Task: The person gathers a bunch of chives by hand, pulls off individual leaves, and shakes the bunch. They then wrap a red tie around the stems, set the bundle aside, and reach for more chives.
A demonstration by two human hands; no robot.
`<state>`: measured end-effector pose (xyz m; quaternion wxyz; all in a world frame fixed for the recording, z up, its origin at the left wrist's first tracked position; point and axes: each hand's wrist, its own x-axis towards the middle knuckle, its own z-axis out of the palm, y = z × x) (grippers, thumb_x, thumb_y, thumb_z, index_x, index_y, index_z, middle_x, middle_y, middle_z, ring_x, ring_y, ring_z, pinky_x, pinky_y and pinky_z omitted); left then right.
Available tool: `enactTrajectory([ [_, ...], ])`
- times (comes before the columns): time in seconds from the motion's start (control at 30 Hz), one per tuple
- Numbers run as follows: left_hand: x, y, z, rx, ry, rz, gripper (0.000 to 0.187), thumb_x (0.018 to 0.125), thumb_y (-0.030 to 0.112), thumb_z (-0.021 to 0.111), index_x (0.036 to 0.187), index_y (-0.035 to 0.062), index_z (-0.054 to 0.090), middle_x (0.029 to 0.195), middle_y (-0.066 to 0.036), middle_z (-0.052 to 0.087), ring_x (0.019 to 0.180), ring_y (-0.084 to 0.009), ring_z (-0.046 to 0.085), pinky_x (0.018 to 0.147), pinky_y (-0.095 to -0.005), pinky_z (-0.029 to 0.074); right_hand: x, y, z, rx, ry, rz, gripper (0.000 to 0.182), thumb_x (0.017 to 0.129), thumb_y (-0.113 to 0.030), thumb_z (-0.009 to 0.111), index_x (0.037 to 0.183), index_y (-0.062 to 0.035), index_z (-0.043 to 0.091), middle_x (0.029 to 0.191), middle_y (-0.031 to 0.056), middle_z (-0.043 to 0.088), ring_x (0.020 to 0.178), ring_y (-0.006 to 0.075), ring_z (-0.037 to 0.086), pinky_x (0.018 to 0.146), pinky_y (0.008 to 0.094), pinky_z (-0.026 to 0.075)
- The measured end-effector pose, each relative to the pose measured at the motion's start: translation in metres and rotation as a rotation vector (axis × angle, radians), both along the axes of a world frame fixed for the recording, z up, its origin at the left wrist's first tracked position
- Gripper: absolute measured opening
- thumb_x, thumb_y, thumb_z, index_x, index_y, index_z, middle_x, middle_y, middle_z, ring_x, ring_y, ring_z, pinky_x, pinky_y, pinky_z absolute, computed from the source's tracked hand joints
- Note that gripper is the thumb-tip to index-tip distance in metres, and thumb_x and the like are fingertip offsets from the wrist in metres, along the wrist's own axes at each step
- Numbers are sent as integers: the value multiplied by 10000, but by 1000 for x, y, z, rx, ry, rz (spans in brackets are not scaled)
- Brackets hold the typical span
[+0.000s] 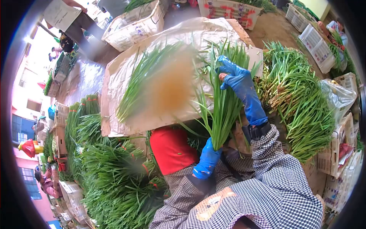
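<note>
A bunch of long green leafy stalks (219, 114) stands upright, its leaf tips spread near the board's right side. My left hand (207, 158), in a blue glove, is wrapped round the bunch's lower end. Higher up, my right hand (234, 74), gloved in blue with a bare fingertip showing through, is beside the upper leaves with its fingers bent and apart. Loose green stalks (143, 76) lie on the plastic-covered board (114, 87). A brown blur hides the board's middle.
Tied green bundles (118, 171) are piled at the left. A heap of loose stalks (301, 103) lies at the right, beside white crates (335, 149). More crates (133, 28) stand behind the board. A person (70, 19) stands at the upper left.
</note>
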<state>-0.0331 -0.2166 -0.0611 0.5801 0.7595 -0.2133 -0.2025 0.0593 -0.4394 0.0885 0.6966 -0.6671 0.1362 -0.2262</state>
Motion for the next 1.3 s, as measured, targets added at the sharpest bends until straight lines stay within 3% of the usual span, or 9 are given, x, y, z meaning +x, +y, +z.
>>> enactTrajectory([
  [0.4,4,1,14,40,59,-7,397,809,47,615,1188,33,498,1024,-124,613,920,-225,600,795,-320,476,-4,-15,-8,15,6,-39,209,883,-184,600,1001,-31,681,671,-16,637,523,27,493,432,200,378],
  [0.5,7,5,7,86,35,-28,400,806,32,606,1190,35,495,1029,-118,609,926,-217,593,800,-310,470,-15,-11,3,78,44,47,232,907,-213,557,966,-23,678,831,36,692,484,14,483,443,178,397],
  [0.77,25,14,39,174,-138,-101,469,764,23,627,1207,40,475,1054,-160,601,976,-300,597,807,-338,483,-17,-36,-22,-86,-100,-96,261,886,-182,597,1078,-8,624,760,5,647,537,38,536,493,200,466],
  [0.83,40,25,55,238,-246,-115,484,758,29,634,1213,41,470,1046,-168,602,968,-315,599,796,-348,488,-37,-38,3,-307,9,-182,207,869,-200,613,919,-11,682,754,5,652,623,78,558,555,236,454],
  [0.9,58,38,83,354,-386,-120,481,752,54,652,1199,40,476,1018,-180,607,934,-337,609,768,-363,496,-49,-44,14,129,-15,-160,222,879,-172,592,1017,-12,660,792,8,663,660,90,572,594,242,470],
  [1.0,104,54,136,491,-808,-135,411,767,44,621,1159,32,500,990,-206,604,906,-367,607,756,-380,495,-54,-106,-54,-285,-61,-221,279,903,-155,551,1135,-11,607,922,46,668,730,98,595,639,237,492],
  [1.17,168,60,256,357,-1208,-114,355,770,52,616,1112,25,528,908,-222,599,826,-378,598,714,-407,487,-72,-60,8,34,-270,-165,315,921,-124,504,1205,0,557,1140,92,603,933,103,579,790,253,490],
  [1.23,191,65,299,309,-1244,-284,359,771,72,626,1114,23,528,904,-214,603,832,-362,593,719,-397,483,-73,-71,-14,-177,-209,-315,351,931,-172,487,1238,-8,529,1163,79,590,969,118,571,856,234,449],
  [1.3,202,62,292,514,-1131,187,313,776,70,624,1072,19,537,885,-195,603,806,-349,586,693,-393,473,-79,-57,-7,-194,-83,-389,350,924,-176,496,1227,-7,539,1136,73,604,959,110,574,854,237,452],
])
